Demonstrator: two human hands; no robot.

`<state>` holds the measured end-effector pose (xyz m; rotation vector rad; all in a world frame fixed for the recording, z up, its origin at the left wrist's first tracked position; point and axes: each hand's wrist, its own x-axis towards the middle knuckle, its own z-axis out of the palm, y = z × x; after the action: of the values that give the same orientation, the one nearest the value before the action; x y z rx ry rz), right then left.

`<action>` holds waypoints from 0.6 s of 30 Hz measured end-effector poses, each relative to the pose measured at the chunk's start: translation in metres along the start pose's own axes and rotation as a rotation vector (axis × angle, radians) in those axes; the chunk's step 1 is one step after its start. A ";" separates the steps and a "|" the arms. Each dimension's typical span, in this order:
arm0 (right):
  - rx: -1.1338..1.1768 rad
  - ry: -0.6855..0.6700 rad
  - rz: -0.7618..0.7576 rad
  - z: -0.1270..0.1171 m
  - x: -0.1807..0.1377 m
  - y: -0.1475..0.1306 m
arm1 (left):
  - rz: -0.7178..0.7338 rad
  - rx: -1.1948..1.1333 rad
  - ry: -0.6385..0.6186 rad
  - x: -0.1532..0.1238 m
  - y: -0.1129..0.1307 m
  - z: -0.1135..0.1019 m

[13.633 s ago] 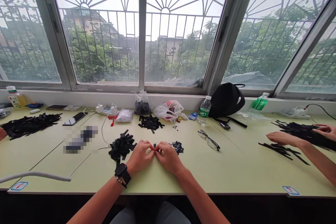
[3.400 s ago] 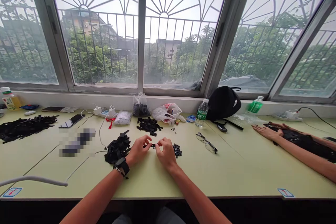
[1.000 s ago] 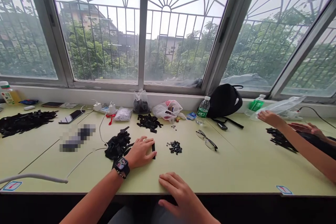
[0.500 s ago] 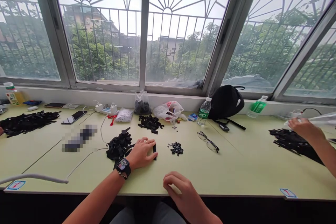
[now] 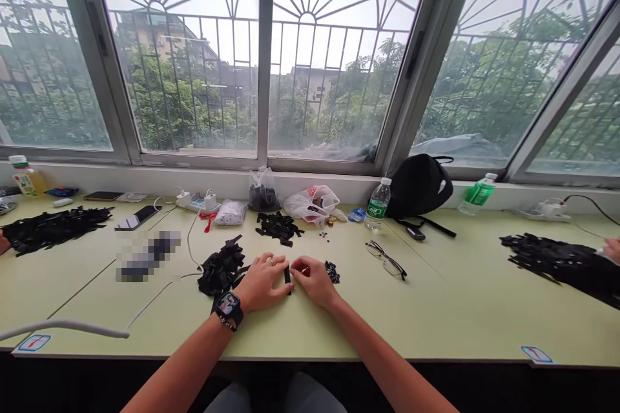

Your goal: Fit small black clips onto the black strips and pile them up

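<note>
The left hand [image 5: 264,282] rests on the table [image 5: 416,329], fingers released, its thumb touching a black strip [image 5: 287,276]; the right hand [image 5: 312,279] curls at the strip's other side — whether it grips, I cannot tell. Tabletop spreads rightward; beyond, a bottle's [image 5: 380,193] green label [image 5: 376,209] — too small to read.

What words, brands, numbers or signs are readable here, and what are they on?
None reads for certain.
Green-labelled water bottle: white lettering, too small.
White plastic bag: red print, blurred.
Yellow-drink bottle: label too small.
Left table sticker and right table sticker: red marks in blue frames, unclear.
</note>
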<state>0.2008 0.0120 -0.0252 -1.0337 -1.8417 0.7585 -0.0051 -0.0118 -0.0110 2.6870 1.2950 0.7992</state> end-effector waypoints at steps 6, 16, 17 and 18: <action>-0.169 -0.012 -0.146 0.010 0.001 -0.002 | -0.009 0.016 -0.010 0.000 0.003 -0.001; -0.259 -0.027 -0.194 0.011 0.003 -0.002 | -0.001 -0.005 0.003 0.001 0.002 0.000; -0.254 -0.028 -0.192 0.011 0.003 -0.003 | 0.000 -0.005 -0.002 0.000 0.002 0.000; -0.246 -0.030 -0.188 0.011 0.002 -0.003 | 0.000 -0.004 -0.007 0.000 0.002 0.000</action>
<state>0.1895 0.0118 -0.0267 -0.9868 -2.0614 0.4461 -0.0036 -0.0128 -0.0104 2.6841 1.2907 0.7904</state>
